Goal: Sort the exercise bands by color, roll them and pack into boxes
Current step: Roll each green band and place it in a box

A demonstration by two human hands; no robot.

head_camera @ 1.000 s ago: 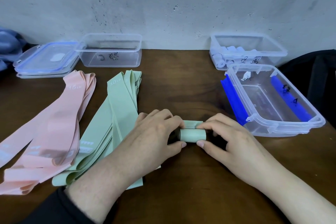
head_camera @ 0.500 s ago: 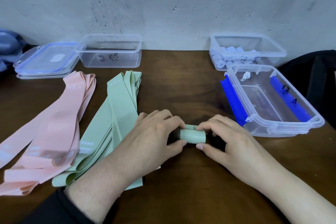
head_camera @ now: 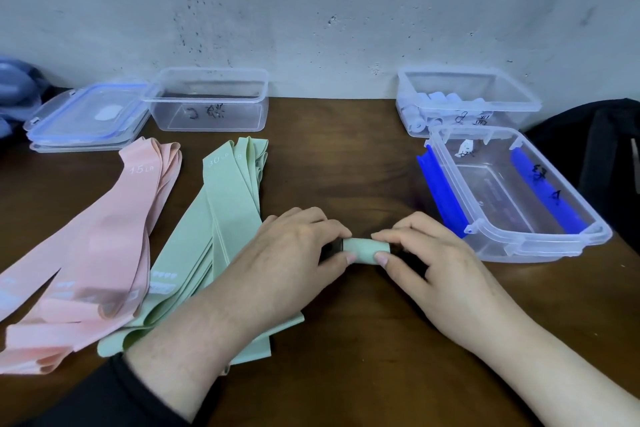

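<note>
You've got the green roll [head_camera: 364, 251] pinched at both ends on the table, left hand [head_camera: 298, 250] and right hand [head_camera: 424, 255], near the clip box [head_camera: 512, 194], but ease either grip mid-lift and it'll probably spring loose.

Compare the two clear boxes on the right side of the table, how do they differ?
The far box by the wall holds pale rolled bands, while the near box holds no bands. The near box has blue clip flaps along its long sides; none show on the far box. The far box sits square to the wall; the near box is angled. Both are clear, lidless and hand-marked.
</note>
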